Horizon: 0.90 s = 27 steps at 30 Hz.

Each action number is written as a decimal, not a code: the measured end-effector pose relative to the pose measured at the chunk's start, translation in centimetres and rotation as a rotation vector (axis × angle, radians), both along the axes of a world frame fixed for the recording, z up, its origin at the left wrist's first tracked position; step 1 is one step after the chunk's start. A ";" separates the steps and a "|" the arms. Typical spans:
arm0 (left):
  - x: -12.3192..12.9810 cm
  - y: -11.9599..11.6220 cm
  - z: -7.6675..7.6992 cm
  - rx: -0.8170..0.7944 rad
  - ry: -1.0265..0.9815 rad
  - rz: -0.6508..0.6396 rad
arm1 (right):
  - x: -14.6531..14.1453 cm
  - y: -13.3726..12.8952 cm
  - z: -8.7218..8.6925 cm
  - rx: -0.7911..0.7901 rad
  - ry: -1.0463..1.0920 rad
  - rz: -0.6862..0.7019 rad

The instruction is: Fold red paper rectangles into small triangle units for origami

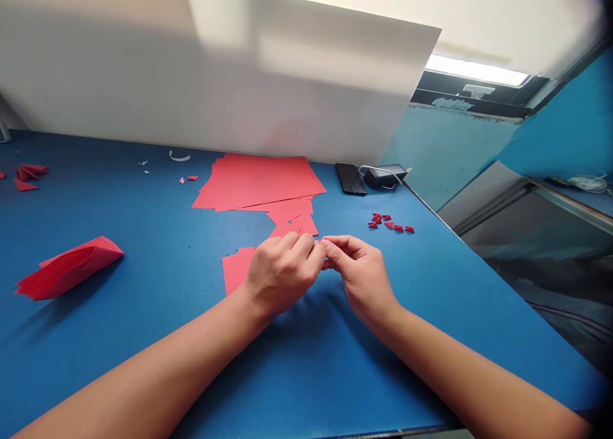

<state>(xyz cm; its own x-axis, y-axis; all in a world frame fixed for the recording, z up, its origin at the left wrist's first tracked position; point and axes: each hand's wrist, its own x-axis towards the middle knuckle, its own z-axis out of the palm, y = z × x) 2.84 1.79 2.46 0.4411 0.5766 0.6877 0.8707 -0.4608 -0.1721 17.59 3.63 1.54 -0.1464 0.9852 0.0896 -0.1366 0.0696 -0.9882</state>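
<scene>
My left hand (286,268) and my right hand (361,274) meet above the blue table, their fingertips touching. Both are closed in a pinch on a small piece of red paper (320,241), mostly hidden by the fingers. Beyond the hands lie red paper strips (304,223) and a stack of large red sheets (265,180). Another red sheet (234,271) is partly covered by my left hand. Several small folded red pieces (388,225) sit to the right, past my right hand.
A folded red bundle (71,268) rests on the blue table (163,254) at left. Red scraps (29,174) lie farther back. A black phone (350,179) and a black device with a white cable (384,176) are at back right. A white board (287,81) stands behind.
</scene>
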 end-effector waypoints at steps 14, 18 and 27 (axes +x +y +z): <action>-0.6 1.2 -1.4 -0.633 -0.878 -0.288 | 0.6 0.8 0.3 0.177 -0.136 0.079; -0.7 1.2 -1.1 -0.591 -0.900 -0.335 | 1.0 1.0 0.4 0.284 -0.213 0.091; -0.9 1.2 -0.6 -0.504 -0.798 -0.355 | 1.6 1.2 0.4 0.470 -0.362 0.066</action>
